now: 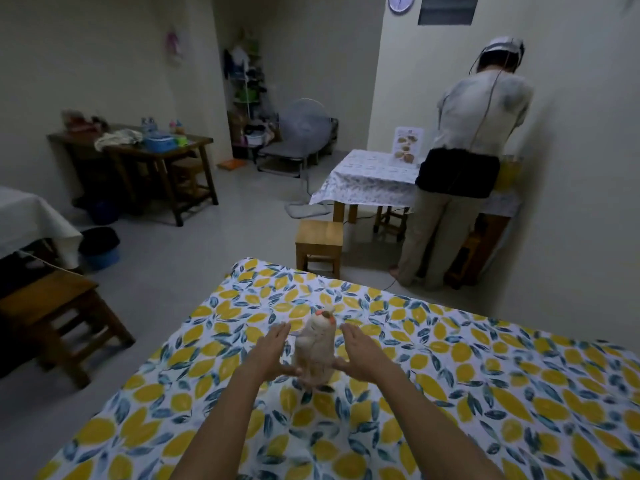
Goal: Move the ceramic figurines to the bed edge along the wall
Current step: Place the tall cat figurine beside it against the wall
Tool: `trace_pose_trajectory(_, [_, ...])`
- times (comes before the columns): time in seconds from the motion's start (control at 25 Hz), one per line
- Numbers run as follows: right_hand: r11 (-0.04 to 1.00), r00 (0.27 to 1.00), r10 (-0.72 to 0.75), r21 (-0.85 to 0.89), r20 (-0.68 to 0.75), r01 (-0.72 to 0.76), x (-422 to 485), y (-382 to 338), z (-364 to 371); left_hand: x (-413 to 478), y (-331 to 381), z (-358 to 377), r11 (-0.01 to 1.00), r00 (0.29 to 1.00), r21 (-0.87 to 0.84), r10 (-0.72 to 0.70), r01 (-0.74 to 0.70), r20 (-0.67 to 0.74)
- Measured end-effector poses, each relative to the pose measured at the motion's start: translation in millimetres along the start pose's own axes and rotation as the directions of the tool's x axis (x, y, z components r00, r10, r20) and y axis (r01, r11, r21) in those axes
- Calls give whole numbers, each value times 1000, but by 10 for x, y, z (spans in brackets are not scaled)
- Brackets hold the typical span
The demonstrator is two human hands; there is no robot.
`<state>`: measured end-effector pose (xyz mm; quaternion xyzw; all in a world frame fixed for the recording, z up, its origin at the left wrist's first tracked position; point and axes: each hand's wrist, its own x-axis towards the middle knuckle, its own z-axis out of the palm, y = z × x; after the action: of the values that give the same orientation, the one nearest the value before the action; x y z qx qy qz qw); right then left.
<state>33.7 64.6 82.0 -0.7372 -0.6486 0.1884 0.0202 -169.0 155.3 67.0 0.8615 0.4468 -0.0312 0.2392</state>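
Note:
One pale ceramic figurine (315, 348) with an orange-marked top stands on the bed (485, 393), whose sheet has a yellow lemon print. It sits near the bed's middle, toward the foot end. My left hand (273, 351) is just left of it and my right hand (360, 348) just right, palms facing inward with fingers straight and apart. Both thumbs reach in toward the figurine's base; I cannot tell if they touch it. A small gap shows between each palm and the figurine. The wall (588, 237) runs along the bed's right side.
A person (474, 133) stands with their back to me at a cloth-covered table (363, 174) by the right wall. A wooden stool (319, 242) stands at the bed's foot. A dark wooden bench (52, 306) is left of the bed, and a cluttered table (138, 150) stands farther back.

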Motion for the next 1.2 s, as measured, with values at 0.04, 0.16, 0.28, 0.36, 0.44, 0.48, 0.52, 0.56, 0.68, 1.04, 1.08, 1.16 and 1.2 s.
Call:
trace_pose_trajectory(0.04, [998, 1000, -4, 64, -7, 5, 61, -49, 92, 74, -69, 74, 998, 999, -59, 26, -25, 24])
trace_pose_trajectory(0.16, [934, 999, 42, 355, -7, -36, 201, -165, 328, 279, -182, 262, 948, 994, -309, 97, -77, 51])
trace_pose_trajectory(0.28, [773, 985, 169, 623, -28, -115, 210, -146, 384, 494, -179, 346, 875, 991, -475, 124, -90, 42])
trace_pose_trajectory(0.36, [701, 973, 224, 703, -58, -120, 177, -41, 269, 645, 11, 238, 858, 985, -502, 160, -109, 59])
trace_pose_trajectory(0.44, [645, 947, 304, 755, -106, -122, 71, 267, 53, 908, 432, 111, 854, 963, -495, 244, -160, 109])
trace_pose_trajectory(0.48, [645, 930, 342, 753, -132, -130, 3, 446, -78, 1065, 653, 77, 854, 951, -487, 279, -182, 134])
trace_pose_trajectory(0.52, [652, 906, 392, 742, -158, -153, -97, 695, -202, 1255, 939, 85, 855, 936, -472, 320, -217, 149])
trace_pose_trajectory(0.56, [652, 873, 451, 737, -186, -179, -243, 964, -336, 1433, 1291, 100, 858, 918, -442, 362, -261, 162])
trace_pose_trajectory(0.68, [610, 755, 610, 751, -242, -253, -820, 1872, -714, 2086, 2476, 486, 830, 836, -391, 504, -399, 218])
trace_pose_trajectory(1.04, [446, 424, 866, 791, -265, -418, -2158, 4750, -1051, 2610, 5959, 1679, 700, 620, -392, 713, -597, 328])
trace_pose_trajectory(1.08, [425, 406, 880, 792, -247, -439, -2218, 4978, -1024, 2692, 6150, 1810, 695, 601, -393, 719, -602, 350])
trace_pose_trajectory(1.16, [397, 387, 897, 777, -215, -489, -2293, 5345, -951, 2846, 6416, 2088, 697, 568, -381, 717, -608, 404])
trace_pose_trajectory(1.2, [388, 382, 901, 772, -204, -504, -2309, 5499, -901, 2896, 6513, 2219, 702, 559, -384, 711, -600, 428])
